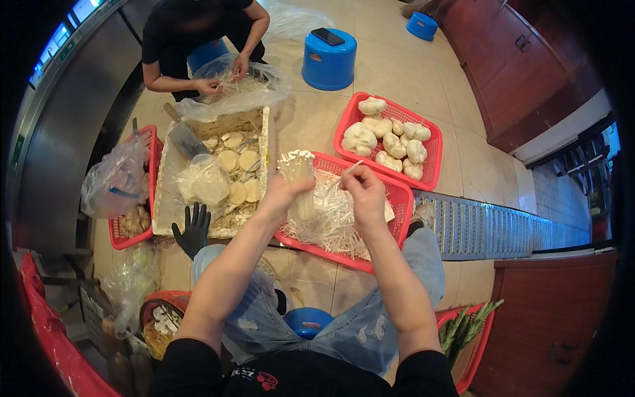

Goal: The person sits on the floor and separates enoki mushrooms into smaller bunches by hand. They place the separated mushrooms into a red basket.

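Observation:
A bundle of enoki mushrooms (300, 196), small white caps at its top, stands upright in the grip of my left hand (282, 194). Between the thumb and fingers of my right hand (366, 191) is a thin enoki strand (351, 168), slanting up past the fingertips. Both hands are over a red plastic basket (408, 208) on the floor, where a heap of loose enoki stems (332, 228) lies. Left of it is a white foam box (268, 144) with a cleaver (187, 139), a filled plastic bag (203, 181) and round cut enoki bases (238, 193).
A second red basket (436, 144) holds several large white mushrooms (359, 139). Opposite me, a person (193, 30) handles strands over a plastic bag (263, 97). A black glove (193, 231) rests near my left knee. A phone (327, 36) lies on a blue stool (329, 64). A metal floor grate (476, 226) runs right.

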`<action>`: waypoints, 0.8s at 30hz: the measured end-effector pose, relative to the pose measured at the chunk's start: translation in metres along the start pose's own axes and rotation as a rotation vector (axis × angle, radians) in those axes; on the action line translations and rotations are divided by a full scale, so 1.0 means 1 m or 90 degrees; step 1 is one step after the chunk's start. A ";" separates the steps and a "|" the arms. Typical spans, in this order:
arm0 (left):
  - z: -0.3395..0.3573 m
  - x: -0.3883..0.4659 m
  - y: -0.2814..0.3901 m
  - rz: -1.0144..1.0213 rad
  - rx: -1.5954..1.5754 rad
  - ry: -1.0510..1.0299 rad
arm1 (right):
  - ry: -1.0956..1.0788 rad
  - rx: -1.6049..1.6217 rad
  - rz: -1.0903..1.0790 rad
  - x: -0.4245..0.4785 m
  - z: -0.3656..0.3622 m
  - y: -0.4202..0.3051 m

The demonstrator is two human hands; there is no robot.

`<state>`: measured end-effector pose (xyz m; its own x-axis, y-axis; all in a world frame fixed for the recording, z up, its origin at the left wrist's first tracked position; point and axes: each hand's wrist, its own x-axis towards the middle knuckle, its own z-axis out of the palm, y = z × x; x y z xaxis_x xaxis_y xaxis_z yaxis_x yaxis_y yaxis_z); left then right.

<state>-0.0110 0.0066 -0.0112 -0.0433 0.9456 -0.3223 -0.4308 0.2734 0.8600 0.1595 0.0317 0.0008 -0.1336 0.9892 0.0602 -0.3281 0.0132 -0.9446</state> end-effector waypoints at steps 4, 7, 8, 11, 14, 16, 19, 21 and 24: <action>0.004 -0.006 0.004 -0.018 0.050 -0.025 | -0.017 -0.267 -0.010 0.005 -0.009 -0.006; 0.015 -0.010 0.005 0.005 0.041 -0.072 | -0.053 -0.259 0.025 0.000 0.003 0.001; 0.016 -0.010 0.003 0.003 0.044 -0.076 | -0.068 -0.250 0.001 -0.001 0.002 0.006; 0.015 -0.011 0.003 0.007 0.064 -0.062 | -0.119 -0.257 0.083 0.003 -0.004 0.011; 0.012 -0.010 0.003 0.017 0.094 -0.012 | -0.077 -0.192 0.108 0.001 -0.001 0.005; 0.012 -0.010 0.007 0.010 0.112 0.027 | -0.010 -0.114 0.064 0.002 -0.002 0.005; 0.010 -0.009 0.013 0.015 0.087 0.046 | 0.058 -0.107 0.061 0.006 -0.010 -0.003; 0.008 -0.008 0.010 0.065 0.066 0.090 | 0.077 -0.154 0.074 0.009 -0.015 -0.002; 0.006 -0.007 0.013 0.088 0.056 0.139 | 0.122 -0.137 0.082 0.012 -0.018 -0.001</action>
<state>-0.0113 0.0044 0.0051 -0.2928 0.9175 -0.2693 -0.3284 0.1680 0.9295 0.1750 0.0458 -0.0037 0.0242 0.9941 -0.1062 -0.1114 -0.1029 -0.9884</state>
